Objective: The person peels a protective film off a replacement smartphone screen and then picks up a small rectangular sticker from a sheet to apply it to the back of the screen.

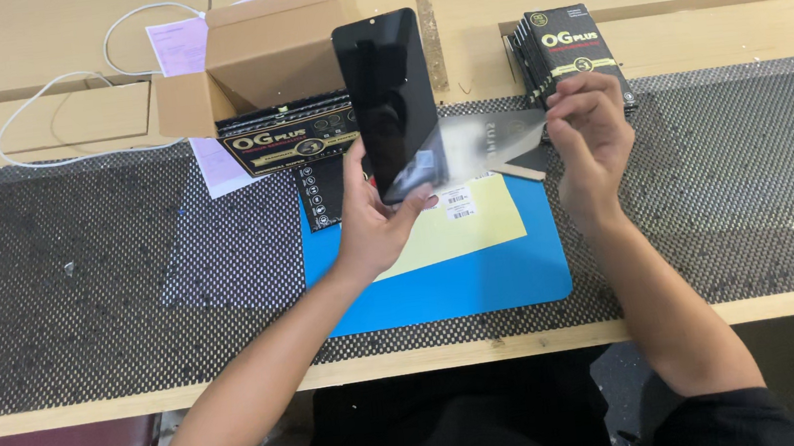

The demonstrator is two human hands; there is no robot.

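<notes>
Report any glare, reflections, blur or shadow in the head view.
Head view: even overhead light, soft shadows under the forearms on the blue mat; the phone in the left hand has a dark glossy screen with faint reflections; the clear film pinched by the right hand shows pale sheen; the focus is sharp, with mild wide-angle bending at the table edges.

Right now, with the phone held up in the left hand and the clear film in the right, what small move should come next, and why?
Probably draw the clear film further to the right, away from the phone. The right hand pinches the film at its far end, while its near end seems to lie at the phone's lower edge. The left hand grips the phone from below, tilted upright above the blue mat.
</notes>
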